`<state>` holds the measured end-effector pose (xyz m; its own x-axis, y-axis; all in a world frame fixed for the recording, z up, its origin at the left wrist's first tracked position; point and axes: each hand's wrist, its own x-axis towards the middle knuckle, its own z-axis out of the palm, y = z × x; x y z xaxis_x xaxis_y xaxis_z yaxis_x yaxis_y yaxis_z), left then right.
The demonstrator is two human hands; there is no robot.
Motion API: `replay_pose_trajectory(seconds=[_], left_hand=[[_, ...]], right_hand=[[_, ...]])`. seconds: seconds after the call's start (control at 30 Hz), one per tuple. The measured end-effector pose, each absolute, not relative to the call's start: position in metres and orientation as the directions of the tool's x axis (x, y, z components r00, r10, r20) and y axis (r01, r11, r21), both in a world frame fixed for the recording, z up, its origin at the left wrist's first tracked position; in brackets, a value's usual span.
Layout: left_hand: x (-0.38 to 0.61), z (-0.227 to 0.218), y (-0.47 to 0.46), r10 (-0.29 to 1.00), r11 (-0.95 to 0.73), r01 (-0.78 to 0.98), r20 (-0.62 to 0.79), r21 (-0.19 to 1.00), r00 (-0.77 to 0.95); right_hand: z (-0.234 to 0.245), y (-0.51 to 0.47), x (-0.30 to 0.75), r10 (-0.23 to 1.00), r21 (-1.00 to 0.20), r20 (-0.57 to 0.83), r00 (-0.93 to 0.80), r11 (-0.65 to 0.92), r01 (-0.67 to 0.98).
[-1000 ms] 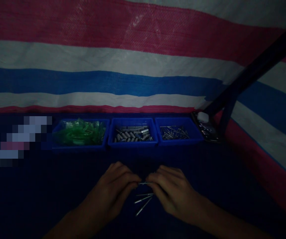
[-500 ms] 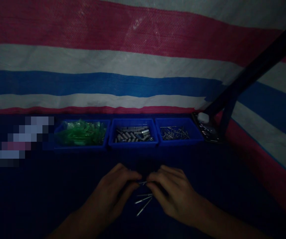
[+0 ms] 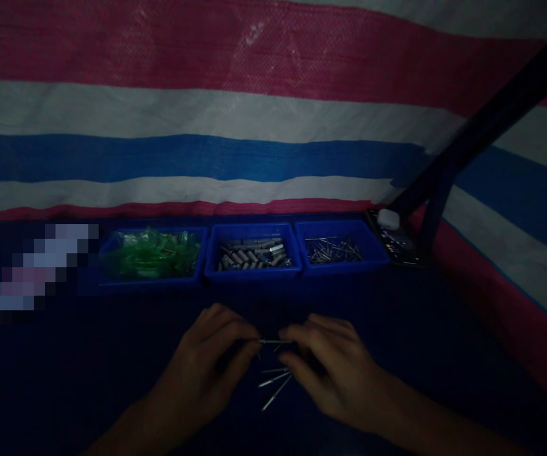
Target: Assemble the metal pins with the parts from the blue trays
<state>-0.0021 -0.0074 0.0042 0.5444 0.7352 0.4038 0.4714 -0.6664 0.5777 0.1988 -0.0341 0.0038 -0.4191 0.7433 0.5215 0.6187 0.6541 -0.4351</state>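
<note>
"Hands?"
"Left hand [image 3: 209,361], right hand [image 3: 334,354]: both bare. Rounded knuckles, hands broader than the wrists."
"Arms?"
"Left forearm [image 3: 149,427] bare, right forearm [image 3: 416,415] bare too, as far as I can see from here."
"Finer detail?"
"Too dim. Nails unclear, outlines smooth, lower edges sinking into shadow. Next."

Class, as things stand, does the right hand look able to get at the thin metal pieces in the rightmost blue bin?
Probably yes: the open-topped bin lies beyond the right hand, with nothing visible blocking the way to its metal pieces, though that hand is at a rod.
</note>
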Motion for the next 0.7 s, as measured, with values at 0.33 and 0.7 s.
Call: replay_pose_trajectory(seconds=[0.33,0.7], left_hand=[[0.0006,0.0043,-0.0072,0.705,-0.698,0.459,0.416,0.549,0.575],[0.0001,0.0038,-0.0082,0.726,-0.679,0.487,0.404,0.549,0.557]], right_hand=[[0.0018,-0.0331,0.2007,0.743,-0.421,0.522,-0.419,0.652,0.631],[0.0038,-0.0343,0.2007,0.722,-0.408,0.561,-0.404,0.666,0.624]])
